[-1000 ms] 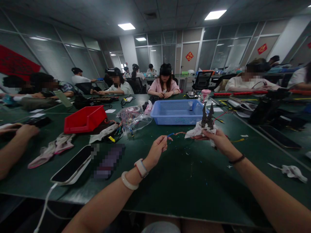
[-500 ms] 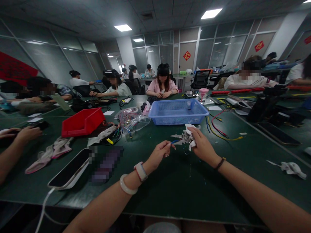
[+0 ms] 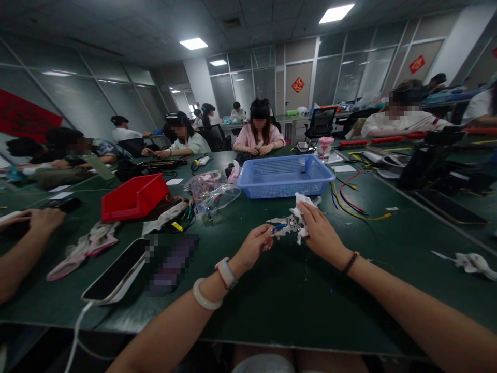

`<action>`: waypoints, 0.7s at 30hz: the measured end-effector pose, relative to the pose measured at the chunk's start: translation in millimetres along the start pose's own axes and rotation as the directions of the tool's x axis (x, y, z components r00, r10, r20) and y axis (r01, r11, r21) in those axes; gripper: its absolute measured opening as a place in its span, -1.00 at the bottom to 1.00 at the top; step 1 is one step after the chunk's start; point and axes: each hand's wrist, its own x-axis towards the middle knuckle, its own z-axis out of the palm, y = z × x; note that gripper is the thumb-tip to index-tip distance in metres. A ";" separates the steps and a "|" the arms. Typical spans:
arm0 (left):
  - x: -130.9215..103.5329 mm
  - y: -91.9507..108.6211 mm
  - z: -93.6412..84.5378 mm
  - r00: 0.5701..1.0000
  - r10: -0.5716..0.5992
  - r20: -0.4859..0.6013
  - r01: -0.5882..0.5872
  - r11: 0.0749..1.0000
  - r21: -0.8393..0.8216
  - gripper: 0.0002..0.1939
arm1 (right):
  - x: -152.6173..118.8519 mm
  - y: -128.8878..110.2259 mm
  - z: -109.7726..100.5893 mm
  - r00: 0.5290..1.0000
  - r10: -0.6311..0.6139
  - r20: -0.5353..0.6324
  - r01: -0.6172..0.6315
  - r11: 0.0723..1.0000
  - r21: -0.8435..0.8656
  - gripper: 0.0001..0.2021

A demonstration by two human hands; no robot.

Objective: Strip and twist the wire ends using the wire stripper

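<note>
My left hand is closed, pinching a short blue wire between thumb and fingers. The wire's far end lies at the jaws of a metal wire stripper, a flat tool with round holes. My right hand is wrapped around the stripper's handles, which have crumpled white tissue about them. My palm hides most of the handles. Both hands are close together above the green table. Whether the jaws press on the wire I cannot tell.
Beyond my hands stands a blue mesh basket. A red bin, bagged wires and a phone on a charging cable lie left. Loose wires and tissue are right. A co-worker's hand is at far left.
The view has shifted slightly. The wire stripper's jaws have come a little nearer my left hand, and less of the blue wire shows between them. Both hands keep their holds.
</note>
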 end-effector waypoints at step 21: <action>-0.8 3.0 2.6 0.988 -0.106 0.109 0.121 0.983 -0.138 -0.86 | -4.6 1.5 6.0 0.995 0.074 0.066 -0.063 0.988 -0.143 -0.39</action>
